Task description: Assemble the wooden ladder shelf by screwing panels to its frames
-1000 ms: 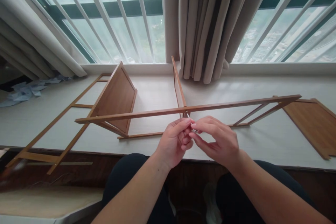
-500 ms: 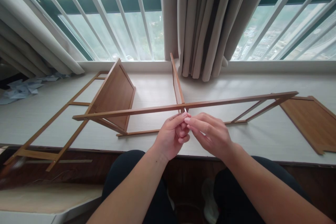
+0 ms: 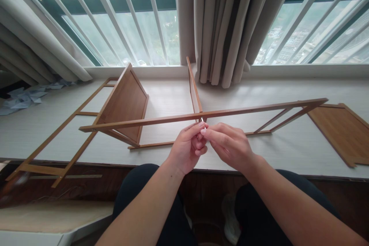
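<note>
A partly built bamboo shelf frame (image 3: pixel 245 110) lies on its side on the pale window ledge (image 3: pixel 288 146). Its long front rail crosses the middle of the view. Two wooden shelf panels (image 3: pixel 123 103) stand upright in it. My left hand (image 3: pixel 187 148) and my right hand (image 3: pixel 230 146) meet just below the rail's middle. Their fingertips pinch a small metal tool or screw (image 3: pixel 203 122) that touches the rail where the thin middle panel (image 3: pixel 193 90) joins it. Fingers hide most of the metal piece.
A loose shelf panel (image 3: pixel 340 130) lies flat at the right of the ledge. Another ladder-like side frame (image 3: pixel 57 142) lies at the left, overhanging the ledge edge. Beige curtains (image 3: pixel 225 27) hang behind, crumpled blue paper (image 3: pixel 25 98) at far left. My knees are below the ledge.
Both hands have risen slightly towards the rail, bringing the small metal piece up against it. The frame itself has barely shifted.
</note>
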`<state>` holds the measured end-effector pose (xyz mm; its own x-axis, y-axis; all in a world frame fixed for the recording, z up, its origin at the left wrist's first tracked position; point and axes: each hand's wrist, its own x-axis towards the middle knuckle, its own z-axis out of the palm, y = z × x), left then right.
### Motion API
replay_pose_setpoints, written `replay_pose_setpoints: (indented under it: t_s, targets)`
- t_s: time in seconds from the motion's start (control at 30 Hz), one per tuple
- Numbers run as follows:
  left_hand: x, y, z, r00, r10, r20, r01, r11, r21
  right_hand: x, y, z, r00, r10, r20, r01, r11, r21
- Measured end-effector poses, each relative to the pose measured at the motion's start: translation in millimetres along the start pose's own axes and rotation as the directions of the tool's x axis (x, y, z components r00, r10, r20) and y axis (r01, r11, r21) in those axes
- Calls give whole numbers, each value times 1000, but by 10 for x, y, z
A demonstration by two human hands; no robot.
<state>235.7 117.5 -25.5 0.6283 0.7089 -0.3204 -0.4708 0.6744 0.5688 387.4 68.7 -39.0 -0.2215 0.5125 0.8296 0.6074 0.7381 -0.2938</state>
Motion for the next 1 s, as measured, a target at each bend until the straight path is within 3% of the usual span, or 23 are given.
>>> replay_pose_setpoints:
  t_s: [1.0]
  targets:
    - [4, 1, 21, 999, -27, -37, 27, 1000, -2, -14, -2, 34, 995, 66, -79, -68, 998, -15]
